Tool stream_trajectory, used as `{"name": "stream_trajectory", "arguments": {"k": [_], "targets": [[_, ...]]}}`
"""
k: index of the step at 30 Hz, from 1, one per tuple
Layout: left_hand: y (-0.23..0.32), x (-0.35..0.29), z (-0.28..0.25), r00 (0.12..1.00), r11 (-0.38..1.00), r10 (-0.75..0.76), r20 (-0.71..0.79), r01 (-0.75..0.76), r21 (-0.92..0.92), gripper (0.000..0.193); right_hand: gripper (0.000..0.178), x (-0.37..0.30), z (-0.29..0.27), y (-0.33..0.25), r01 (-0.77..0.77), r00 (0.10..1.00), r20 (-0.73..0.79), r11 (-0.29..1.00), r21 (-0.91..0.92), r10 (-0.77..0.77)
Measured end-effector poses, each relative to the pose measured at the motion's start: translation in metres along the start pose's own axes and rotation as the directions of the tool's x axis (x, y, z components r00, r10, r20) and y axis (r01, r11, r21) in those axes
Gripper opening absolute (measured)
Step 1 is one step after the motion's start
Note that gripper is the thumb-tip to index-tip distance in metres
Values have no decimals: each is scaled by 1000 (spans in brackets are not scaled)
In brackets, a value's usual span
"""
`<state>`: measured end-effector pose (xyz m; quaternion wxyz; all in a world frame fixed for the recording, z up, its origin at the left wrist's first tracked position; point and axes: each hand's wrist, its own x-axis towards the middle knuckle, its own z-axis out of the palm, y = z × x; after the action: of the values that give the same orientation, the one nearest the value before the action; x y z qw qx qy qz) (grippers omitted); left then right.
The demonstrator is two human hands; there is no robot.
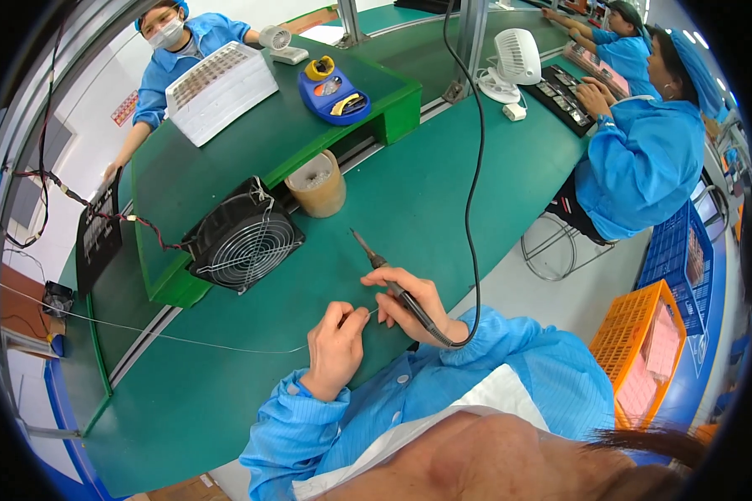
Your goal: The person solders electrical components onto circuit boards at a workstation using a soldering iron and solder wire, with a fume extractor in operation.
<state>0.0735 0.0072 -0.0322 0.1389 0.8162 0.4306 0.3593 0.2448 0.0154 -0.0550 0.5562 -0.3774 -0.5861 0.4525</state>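
Note:
My right hand (418, 299) is closed around the handle of a soldering iron (410, 303), whose bare metal tip points up and away over the green bench. From the iron's lower end a black cable rises past my right side. My left hand (337, 346), just beside the right, pinches a thin silvery wire (184, 338) that runs in from the far left and looks like solder. Its short end pokes out toward my right fingertips. No workpiece shows under the iron's tip. Ahead lies a black cooling fan (246, 240) with a wire guard.
A tan cup (319, 200) stands beside the fan, below a raised green shelf (401, 108). On that shelf are a blue iron stand (336, 107) and a white foam tray (226, 100). Co-workers sit across and to the right. Orange (622, 334) and blue crates (673, 242) stand at right.

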Motion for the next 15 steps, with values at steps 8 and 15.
{"name": "stream_trajectory", "arguments": {"k": [8,15], "targets": [[0,0,-2,1000,1000,0,-29,0,-1,10,35,0,2,-5,-30,1000,4,999,26,30],[-13,-9,-4,999,1000,-10,-48,9,-22,20,31,-3,8,-2,-49,998,-39,996,77,52]]}}
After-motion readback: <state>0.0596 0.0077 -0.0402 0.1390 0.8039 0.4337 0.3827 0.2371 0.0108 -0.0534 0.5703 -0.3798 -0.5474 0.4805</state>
